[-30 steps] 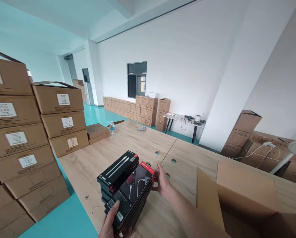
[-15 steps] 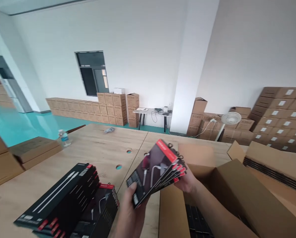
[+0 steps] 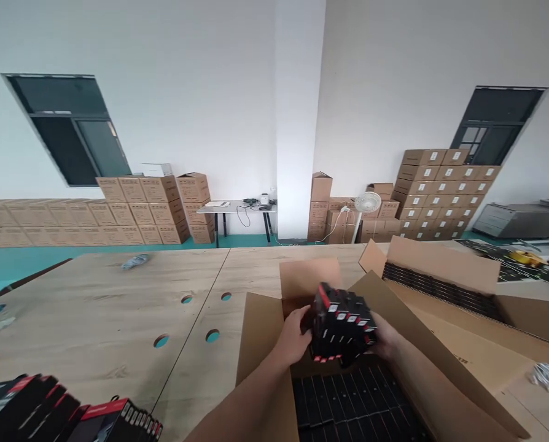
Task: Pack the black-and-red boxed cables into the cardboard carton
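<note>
Stack of slim black packages with red ends [image 3: 341,328], fanned slightly, red-and-white edges facing up and toward the camera. Held off the bottom, tilted, just above the open cardboard box [image 3: 265,344] at near right of the table. Clamped from both sides: left hand [image 3: 295,336] against the left face, right hand [image 3: 385,341] cupping the right face. Below, inside the box, flat rows of more black packages [image 3: 348,402], packed side by side.

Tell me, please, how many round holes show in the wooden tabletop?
4: two farther ones, two nearer ones, all left of the open carton. Others may be hidden.
</note>
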`<state>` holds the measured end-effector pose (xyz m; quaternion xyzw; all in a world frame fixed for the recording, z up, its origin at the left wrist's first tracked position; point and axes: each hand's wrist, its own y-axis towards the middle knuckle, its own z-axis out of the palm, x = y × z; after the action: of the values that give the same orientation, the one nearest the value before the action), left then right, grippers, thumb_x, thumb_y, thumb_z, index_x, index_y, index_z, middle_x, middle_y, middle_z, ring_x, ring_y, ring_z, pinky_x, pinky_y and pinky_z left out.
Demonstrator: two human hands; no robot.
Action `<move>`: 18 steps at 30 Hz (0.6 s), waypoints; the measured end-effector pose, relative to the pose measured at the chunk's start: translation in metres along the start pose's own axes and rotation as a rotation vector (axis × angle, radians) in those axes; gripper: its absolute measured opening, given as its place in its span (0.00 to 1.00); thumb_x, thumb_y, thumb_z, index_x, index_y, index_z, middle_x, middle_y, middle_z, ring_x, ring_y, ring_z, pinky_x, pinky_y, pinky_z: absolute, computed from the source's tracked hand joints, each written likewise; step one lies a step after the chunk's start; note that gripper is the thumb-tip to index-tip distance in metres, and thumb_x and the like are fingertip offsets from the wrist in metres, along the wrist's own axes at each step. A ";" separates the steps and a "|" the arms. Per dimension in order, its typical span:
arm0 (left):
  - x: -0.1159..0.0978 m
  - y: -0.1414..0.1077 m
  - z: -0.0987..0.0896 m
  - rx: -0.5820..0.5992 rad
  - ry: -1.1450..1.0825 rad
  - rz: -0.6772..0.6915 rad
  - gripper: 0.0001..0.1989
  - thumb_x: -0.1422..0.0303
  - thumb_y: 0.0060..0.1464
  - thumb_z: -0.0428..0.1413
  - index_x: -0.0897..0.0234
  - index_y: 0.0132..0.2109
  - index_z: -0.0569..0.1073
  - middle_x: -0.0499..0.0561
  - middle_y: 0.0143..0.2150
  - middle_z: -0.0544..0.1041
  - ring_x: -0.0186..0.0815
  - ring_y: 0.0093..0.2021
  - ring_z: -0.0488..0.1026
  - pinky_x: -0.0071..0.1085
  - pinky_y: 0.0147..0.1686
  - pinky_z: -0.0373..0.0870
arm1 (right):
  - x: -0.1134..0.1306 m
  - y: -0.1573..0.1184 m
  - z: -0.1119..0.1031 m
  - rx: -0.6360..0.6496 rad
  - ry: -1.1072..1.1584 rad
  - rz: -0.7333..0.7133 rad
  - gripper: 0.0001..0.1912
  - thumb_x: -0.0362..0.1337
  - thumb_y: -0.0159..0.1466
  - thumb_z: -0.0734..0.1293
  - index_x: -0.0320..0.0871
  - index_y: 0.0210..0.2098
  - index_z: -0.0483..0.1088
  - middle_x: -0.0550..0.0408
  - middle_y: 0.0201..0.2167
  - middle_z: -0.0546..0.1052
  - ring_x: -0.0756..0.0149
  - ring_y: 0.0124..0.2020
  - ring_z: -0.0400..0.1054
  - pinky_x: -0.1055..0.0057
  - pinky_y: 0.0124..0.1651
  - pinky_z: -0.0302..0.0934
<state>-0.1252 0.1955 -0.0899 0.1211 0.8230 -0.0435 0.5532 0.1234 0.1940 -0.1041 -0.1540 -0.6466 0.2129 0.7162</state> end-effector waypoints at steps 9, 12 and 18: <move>0.023 -0.025 -0.036 0.008 0.695 0.048 0.24 0.78 0.53 0.49 0.62 0.55 0.77 0.61 0.69 0.66 0.51 0.73 0.52 0.57 0.71 0.29 | -0.045 0.057 0.046 0.067 -0.049 0.187 0.18 0.50 0.68 0.63 0.44 0.30 0.73 0.53 0.29 0.77 0.63 0.31 0.71 0.68 0.37 0.65; 0.017 -0.033 -0.037 0.048 0.699 0.080 0.30 0.81 0.52 0.46 0.58 0.58 0.74 0.55 0.65 0.72 0.45 0.68 0.62 0.57 0.72 0.32 | -0.041 0.062 0.046 0.142 -0.127 0.192 0.24 0.58 0.66 0.63 0.43 0.31 0.74 0.51 0.33 0.79 0.61 0.36 0.73 0.65 0.42 0.66; 0.002 -0.043 -0.035 0.033 0.641 0.152 0.29 0.79 0.55 0.44 0.56 0.57 0.75 0.51 0.61 0.76 0.39 0.62 0.69 0.49 0.72 0.43 | -0.038 0.069 0.045 0.128 -0.294 0.179 0.29 0.63 0.62 0.65 0.42 0.34 0.75 0.50 0.33 0.78 0.59 0.37 0.73 0.61 0.45 0.66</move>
<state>-0.1684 0.1618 -0.0812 0.1989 0.9430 0.0249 0.2656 0.0682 0.2317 -0.1661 -0.1326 -0.7130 0.3366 0.6006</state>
